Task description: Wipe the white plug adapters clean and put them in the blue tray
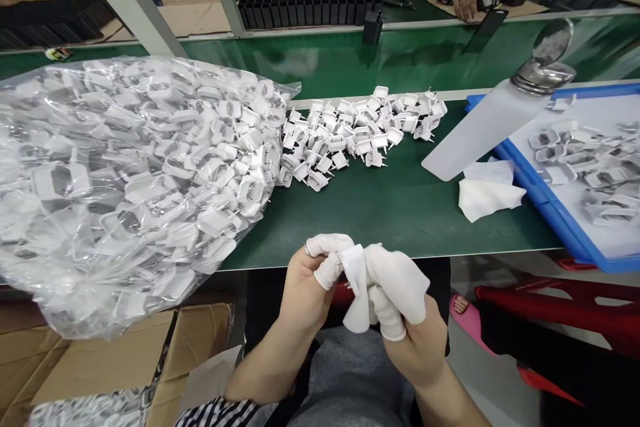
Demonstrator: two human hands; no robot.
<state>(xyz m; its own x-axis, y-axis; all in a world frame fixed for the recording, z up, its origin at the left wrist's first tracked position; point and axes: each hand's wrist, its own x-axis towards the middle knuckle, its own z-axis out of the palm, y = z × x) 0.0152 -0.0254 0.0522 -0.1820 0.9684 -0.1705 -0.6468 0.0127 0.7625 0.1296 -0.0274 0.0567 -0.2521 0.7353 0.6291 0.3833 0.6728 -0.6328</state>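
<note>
Over by the green bench (400, 213), the person's left hand (306, 283) and right hand (424, 333) meet above the lap, just off the near edge. The left pinches a small part (340, 263), mostly hidden; the right grips a white cloth (356, 290) against it. Plugs (360, 130) lie heaped beyond, near a bottle (493, 127). A clear bag (95, 303) bulges with more; the blue tray (545, 203) holds white pieces (607, 177).

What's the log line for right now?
left hand: at cloth | right hand: holding cloth | bag: beside loose plugs | bottle: near tray
</note>
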